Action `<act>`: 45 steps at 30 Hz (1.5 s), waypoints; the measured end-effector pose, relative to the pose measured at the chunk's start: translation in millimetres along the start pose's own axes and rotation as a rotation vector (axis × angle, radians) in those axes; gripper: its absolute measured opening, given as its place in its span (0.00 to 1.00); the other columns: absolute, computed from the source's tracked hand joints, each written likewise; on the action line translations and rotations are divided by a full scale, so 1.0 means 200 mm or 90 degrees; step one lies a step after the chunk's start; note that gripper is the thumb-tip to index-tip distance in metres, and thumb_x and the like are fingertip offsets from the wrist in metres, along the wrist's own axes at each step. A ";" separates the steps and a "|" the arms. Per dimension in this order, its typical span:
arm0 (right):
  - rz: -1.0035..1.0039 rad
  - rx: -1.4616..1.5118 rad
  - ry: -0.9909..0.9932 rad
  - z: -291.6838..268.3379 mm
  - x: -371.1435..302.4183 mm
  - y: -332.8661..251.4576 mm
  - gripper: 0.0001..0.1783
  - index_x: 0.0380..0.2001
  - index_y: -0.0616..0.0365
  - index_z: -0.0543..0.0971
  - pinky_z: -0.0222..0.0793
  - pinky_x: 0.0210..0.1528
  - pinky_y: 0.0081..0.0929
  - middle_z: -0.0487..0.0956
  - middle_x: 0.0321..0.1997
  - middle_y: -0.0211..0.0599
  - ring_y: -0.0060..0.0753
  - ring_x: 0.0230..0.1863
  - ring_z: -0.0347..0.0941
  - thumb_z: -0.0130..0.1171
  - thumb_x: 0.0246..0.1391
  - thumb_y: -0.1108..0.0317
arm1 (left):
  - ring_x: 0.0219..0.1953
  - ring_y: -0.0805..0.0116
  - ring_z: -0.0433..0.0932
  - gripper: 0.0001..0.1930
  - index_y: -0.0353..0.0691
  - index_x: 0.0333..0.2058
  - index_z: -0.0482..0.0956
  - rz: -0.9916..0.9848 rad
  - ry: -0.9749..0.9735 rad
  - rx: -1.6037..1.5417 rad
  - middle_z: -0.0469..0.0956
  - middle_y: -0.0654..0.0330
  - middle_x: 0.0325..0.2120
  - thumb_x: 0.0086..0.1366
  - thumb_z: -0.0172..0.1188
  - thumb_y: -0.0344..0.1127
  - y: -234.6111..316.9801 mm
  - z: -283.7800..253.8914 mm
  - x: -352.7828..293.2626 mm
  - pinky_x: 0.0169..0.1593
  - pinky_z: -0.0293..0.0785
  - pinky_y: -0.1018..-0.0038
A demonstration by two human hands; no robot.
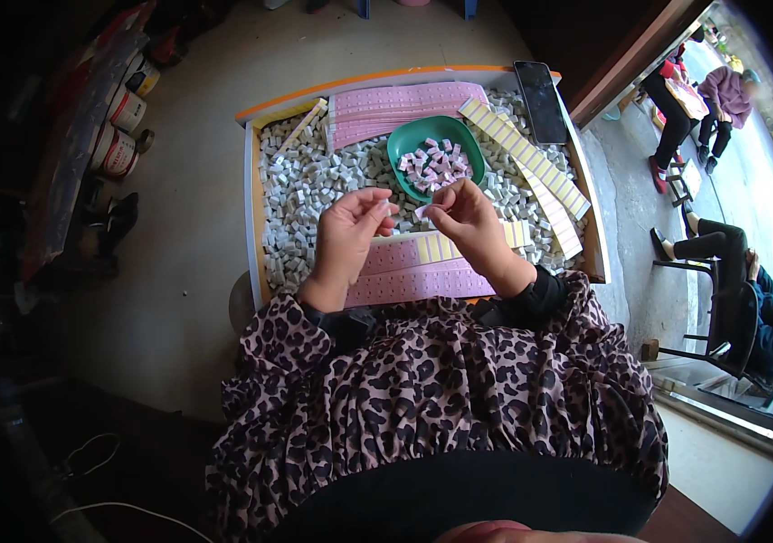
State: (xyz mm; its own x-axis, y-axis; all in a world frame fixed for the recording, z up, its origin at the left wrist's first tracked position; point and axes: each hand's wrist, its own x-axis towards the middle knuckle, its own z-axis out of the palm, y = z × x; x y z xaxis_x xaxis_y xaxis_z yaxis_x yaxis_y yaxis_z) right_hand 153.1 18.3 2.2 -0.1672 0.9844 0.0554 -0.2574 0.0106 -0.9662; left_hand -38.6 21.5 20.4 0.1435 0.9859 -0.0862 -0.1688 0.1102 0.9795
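Note:
My left hand point(347, 237) is closed in a pinch on a small whitish block point(384, 206). Close by on the right, my right hand point(474, 228) pinches a small pink piece of paper point(422, 213) between thumb and forefinger. Both hands are raised above a shallow tray point(254, 204) filled with loose small grey-white blocks point(293, 204). Just beyond my right hand, a green bowl point(412, 138) holds several pink-and-white pieces point(441, 165). Printed pink sheets point(422, 282) lie beneath my hands, with a yellow-and-white strip point(431, 247) across their far edge.
More pink sheets point(373, 113) lie at the tray's far side. Yellow-marked strips point(540, 167) slant across its right, beside a black phone point(540, 101) on the corner. Tubs point(115, 149) stand at left. Several people sit at right, one on a dark chair point(730, 317).

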 end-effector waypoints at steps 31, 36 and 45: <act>-0.081 -0.168 -0.057 0.13 0.01 -0.09 0.15 0.27 0.58 0.67 0.70 0.37 0.19 0.71 0.35 0.31 0.25 0.37 0.71 0.66 0.47 0.77 | 0.40 0.74 0.78 0.13 0.30 0.48 0.74 0.052 -0.054 -0.087 0.79 0.56 0.39 0.64 0.51 0.21 0.01 0.04 -0.07 0.46 0.75 0.79; -0.213 -0.345 -0.010 0.14 0.01 -0.08 0.15 0.27 0.60 0.72 0.68 0.36 0.22 0.71 0.38 0.36 0.31 0.39 0.69 0.69 0.39 0.76 | 0.46 0.72 0.76 0.19 0.30 0.54 0.69 0.035 -0.125 -0.143 0.76 0.54 0.45 0.63 0.47 0.18 0.06 0.07 -0.08 0.51 0.72 0.79; -0.210 -0.309 -0.036 0.11 0.00 -0.05 0.12 0.33 0.57 0.75 0.66 0.36 0.23 0.71 0.42 0.35 0.34 0.41 0.68 0.63 0.42 0.74 | 0.44 0.74 0.77 0.17 0.30 0.52 0.70 0.081 -0.121 -0.054 0.78 0.56 0.43 0.63 0.52 0.21 -0.03 0.03 -0.05 0.50 0.73 0.79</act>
State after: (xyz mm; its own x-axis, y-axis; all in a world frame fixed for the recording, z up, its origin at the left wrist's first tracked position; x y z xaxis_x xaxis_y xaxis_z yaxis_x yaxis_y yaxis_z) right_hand 134.6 13.4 17.1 -0.2069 0.9045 0.3729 0.1580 0.4070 -0.8996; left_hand -32.4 10.1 16.4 0.2961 0.9518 0.0806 -0.2779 0.0051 0.9606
